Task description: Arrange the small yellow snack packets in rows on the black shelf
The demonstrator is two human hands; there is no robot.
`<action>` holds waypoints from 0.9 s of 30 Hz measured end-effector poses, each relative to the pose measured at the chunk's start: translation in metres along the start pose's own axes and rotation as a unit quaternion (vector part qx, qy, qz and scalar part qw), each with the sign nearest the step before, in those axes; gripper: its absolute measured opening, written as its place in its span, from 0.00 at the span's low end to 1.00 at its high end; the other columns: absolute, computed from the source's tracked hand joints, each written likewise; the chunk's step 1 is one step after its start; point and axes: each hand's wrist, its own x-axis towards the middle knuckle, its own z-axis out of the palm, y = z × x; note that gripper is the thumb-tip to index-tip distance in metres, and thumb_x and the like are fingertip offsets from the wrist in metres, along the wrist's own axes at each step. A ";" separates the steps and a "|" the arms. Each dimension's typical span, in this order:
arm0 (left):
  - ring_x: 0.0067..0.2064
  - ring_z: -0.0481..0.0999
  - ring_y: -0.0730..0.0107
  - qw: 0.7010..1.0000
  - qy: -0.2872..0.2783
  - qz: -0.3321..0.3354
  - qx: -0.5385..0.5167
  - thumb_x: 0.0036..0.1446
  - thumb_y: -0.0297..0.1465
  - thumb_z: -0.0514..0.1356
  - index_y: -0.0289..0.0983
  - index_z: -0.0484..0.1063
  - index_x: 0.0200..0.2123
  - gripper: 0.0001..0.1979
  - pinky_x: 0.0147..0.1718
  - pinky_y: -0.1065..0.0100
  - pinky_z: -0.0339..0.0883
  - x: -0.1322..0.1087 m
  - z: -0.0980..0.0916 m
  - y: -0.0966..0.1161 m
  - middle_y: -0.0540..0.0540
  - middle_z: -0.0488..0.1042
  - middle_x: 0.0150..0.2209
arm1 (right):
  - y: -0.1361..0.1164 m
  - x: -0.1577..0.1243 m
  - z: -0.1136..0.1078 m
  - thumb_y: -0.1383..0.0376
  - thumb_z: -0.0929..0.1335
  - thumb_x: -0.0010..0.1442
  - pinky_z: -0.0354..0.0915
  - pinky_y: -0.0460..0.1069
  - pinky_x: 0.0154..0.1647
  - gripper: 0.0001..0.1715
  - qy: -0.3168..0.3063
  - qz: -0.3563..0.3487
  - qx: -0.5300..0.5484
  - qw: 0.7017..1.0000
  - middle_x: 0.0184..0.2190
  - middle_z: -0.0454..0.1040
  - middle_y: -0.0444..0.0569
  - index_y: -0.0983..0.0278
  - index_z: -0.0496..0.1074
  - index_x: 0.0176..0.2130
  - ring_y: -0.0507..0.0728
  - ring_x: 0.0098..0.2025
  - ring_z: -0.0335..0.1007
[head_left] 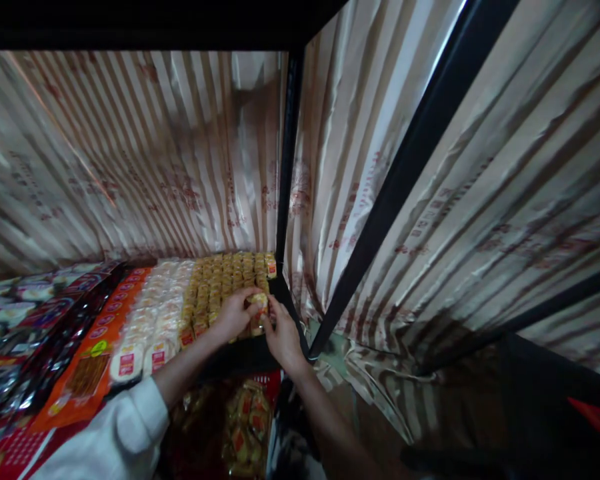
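Between the fingertips of both hands is a small yellow wrapped snack packet (258, 304) with a reddish label. My left hand (237, 315) pinches it from the left, and my right hand (281, 328) grips its right side. Just left of and beyond the hands stand close rows of similar gold-wrapped snack packets (205, 288) on a dark shelf (240, 357). Low in front, below my wrists, more gold packets with red labels (247, 427) lie in a red box (274, 387).
Left of the gold rows lie white round packets (150, 320), an orange snack bag (97, 347) and dark shiny packages (35, 333). A striped curtain (180, 153) hangs behind and to the right. Black frame posts (287, 153) rise at the shelf's corner.
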 end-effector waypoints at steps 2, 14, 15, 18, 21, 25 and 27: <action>0.38 0.72 0.71 1.000 0.012 0.020 0.009 0.53 0.30 0.55 0.36 0.68 0.47 0.17 0.40 0.70 0.65 0.022 0.001 0.005 0.46 0.74 0.42 | 0.003 0.017 -0.001 0.66 0.61 0.56 0.63 0.54 0.51 0.27 0.046 -0.008 -0.012 0.999 0.49 0.68 0.55 0.65 0.60 0.56 0.58 0.49 0.66; 0.44 0.72 0.67 0.987 0.076 0.034 0.138 0.52 0.26 0.55 0.36 0.67 0.47 0.16 0.45 0.68 0.64 0.144 0.031 0.004 0.43 0.74 0.44 | 0.049 0.089 0.008 0.66 0.57 0.56 0.59 0.54 0.54 0.24 0.145 0.100 0.024 0.984 0.48 0.71 0.55 0.68 0.66 0.51 0.58 0.52 0.65; 0.44 0.73 0.68 0.986 0.066 0.033 0.147 0.52 0.25 0.55 0.36 0.67 0.46 0.16 0.45 0.68 0.64 0.150 0.035 0.001 0.44 0.74 0.43 | 0.055 0.093 0.011 0.66 0.57 0.56 0.59 0.54 0.55 0.24 0.140 0.110 0.034 0.983 0.48 0.71 0.54 0.67 0.67 0.51 0.58 0.52 0.65; 0.42 0.73 0.69 0.983 0.020 0.026 0.179 0.53 0.26 0.53 0.35 0.68 0.44 0.14 0.43 0.69 0.64 0.162 0.048 -0.008 0.44 0.74 0.41 | 0.072 0.103 0.019 0.65 0.57 0.56 0.57 0.53 0.56 0.24 0.124 0.125 0.066 0.982 0.49 0.70 0.55 0.68 0.67 0.50 0.58 0.53 0.64; 0.41 0.73 0.69 0.972 -0.034 0.040 0.228 0.55 0.27 0.52 0.35 0.68 0.43 0.12 0.41 0.71 0.65 0.170 0.057 -0.015 0.44 0.74 0.40 | 0.086 0.110 0.025 0.63 0.57 0.57 0.56 0.53 0.57 0.25 0.111 0.138 0.090 0.980 0.50 0.69 0.55 0.68 0.67 0.51 0.58 0.54 0.63; 0.41 0.73 0.68 0.961 -0.062 0.041 0.265 0.54 0.27 0.53 0.35 0.69 0.40 0.11 0.40 0.70 0.65 0.176 0.065 -0.021 0.44 0.74 0.39 | 0.098 0.114 0.031 0.62 0.57 0.56 0.56 0.54 0.56 0.25 0.110 0.159 0.096 0.976 0.50 0.70 0.54 0.67 0.68 0.50 0.58 0.54 0.63; 0.42 0.73 0.68 0.959 -0.066 0.040 0.272 0.53 0.26 0.53 0.34 0.69 0.40 0.10 0.40 0.70 0.65 0.178 0.068 -0.023 0.43 0.72 0.41 | 0.103 0.115 0.034 0.63 0.57 0.56 0.56 0.54 0.56 0.25 0.108 0.176 0.089 0.975 0.50 0.70 0.54 0.66 0.68 0.51 0.58 0.54 0.63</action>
